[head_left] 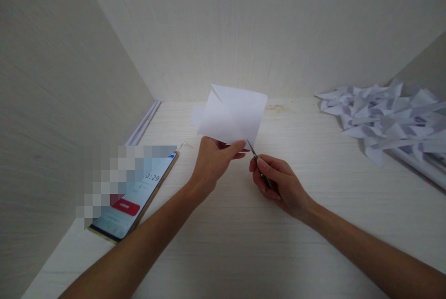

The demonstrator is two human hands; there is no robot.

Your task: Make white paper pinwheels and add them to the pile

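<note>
My left hand [216, 157] pinches the near edge of a square white sheet of paper [237, 110] between thumb and fingers, holding it above the table. A slit or crease runs inward from the sheet's upper left corner. My right hand [277, 179] is closed around a small pair of scissors [252, 150], whose dark pointed blades meet the paper's near right corner beside my left thumb. The scissors' handles are mostly hidden inside my fingers. Behind the sheet, part of another white piece of paper [197, 115] lies on the table.
A phone [146, 196] showing a timer leans at the left, close to my left forearm. White paper rolls [148, 120] lie along the left wall. Folded paper pinwheels [386, 115] are heaped at the right, with white rolled sticks [414, 166] beneath. Pale walls enclose the table [230, 243].
</note>
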